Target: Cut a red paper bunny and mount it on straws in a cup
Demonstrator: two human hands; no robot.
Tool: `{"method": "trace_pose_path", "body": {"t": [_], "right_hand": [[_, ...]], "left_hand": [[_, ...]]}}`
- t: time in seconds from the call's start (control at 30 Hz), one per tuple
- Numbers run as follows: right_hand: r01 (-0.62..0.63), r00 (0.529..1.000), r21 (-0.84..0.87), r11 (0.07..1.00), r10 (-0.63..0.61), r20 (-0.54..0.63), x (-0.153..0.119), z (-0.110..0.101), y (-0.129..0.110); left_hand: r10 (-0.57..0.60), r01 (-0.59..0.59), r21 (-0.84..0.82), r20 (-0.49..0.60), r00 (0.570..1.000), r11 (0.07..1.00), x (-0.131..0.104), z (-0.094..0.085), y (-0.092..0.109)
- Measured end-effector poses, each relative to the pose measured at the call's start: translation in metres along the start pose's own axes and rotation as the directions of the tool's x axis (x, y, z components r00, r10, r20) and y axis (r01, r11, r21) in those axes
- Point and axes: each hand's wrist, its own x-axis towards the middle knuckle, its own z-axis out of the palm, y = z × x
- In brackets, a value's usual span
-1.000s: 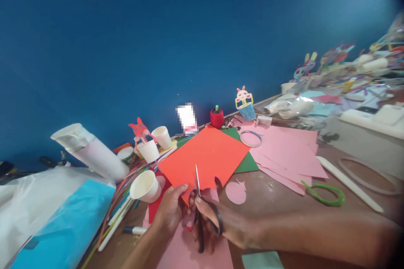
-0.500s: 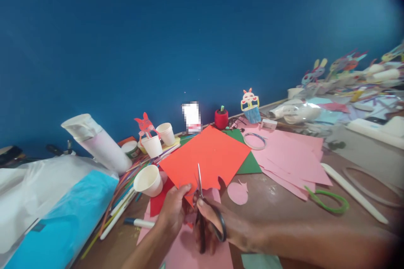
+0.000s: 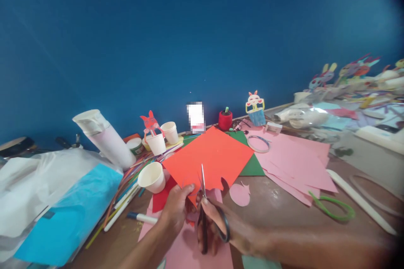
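Observation:
Pinched between thumb and fingers of my left hand (image 3: 178, 201) is the near corner of an orange-red sheet of paper (image 3: 211, 157). My right hand (image 3: 217, 222) is closed round the dark handles of a pair of scissors (image 3: 203, 180), whose blades point away from me at the sheet's near edge. Curved notches show along that edge. Right of the scissors lies a pink paper cutout (image 3: 240, 194) with small pointed tips. Beneath both hands is pink paper (image 3: 198, 246), with a small red scrap on it.
White paper cups (image 3: 152, 178), a marker (image 3: 142, 217) and coloured sticks lie to the left, beside a white bottle (image 3: 105, 138) and plastic-wrapped blue sheets (image 3: 69, 214). Pink sheets (image 3: 296, 155), a green pipe cleaner (image 3: 336, 208) and a white stick (image 3: 361, 201) lie right. A blue wall rises behind.
The whole view has shifted slightly, so things appear a little further right. Both hands keep their holds on the paper and scissors; the scissor blades look somewhat closer together.

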Motion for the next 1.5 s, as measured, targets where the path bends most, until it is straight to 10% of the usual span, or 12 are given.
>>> {"method": "trace_pose_path", "body": {"t": [1.5], "right_hand": [[0.063, 0.997, 0.138, 0.988, -0.056, -0.053, -0.0072, 0.0062, -0.0023]], "left_hand": [[0.065, -0.065, -0.003, 0.124, 0.990, 0.998, 0.0009, -0.0061, -0.0044]]}}
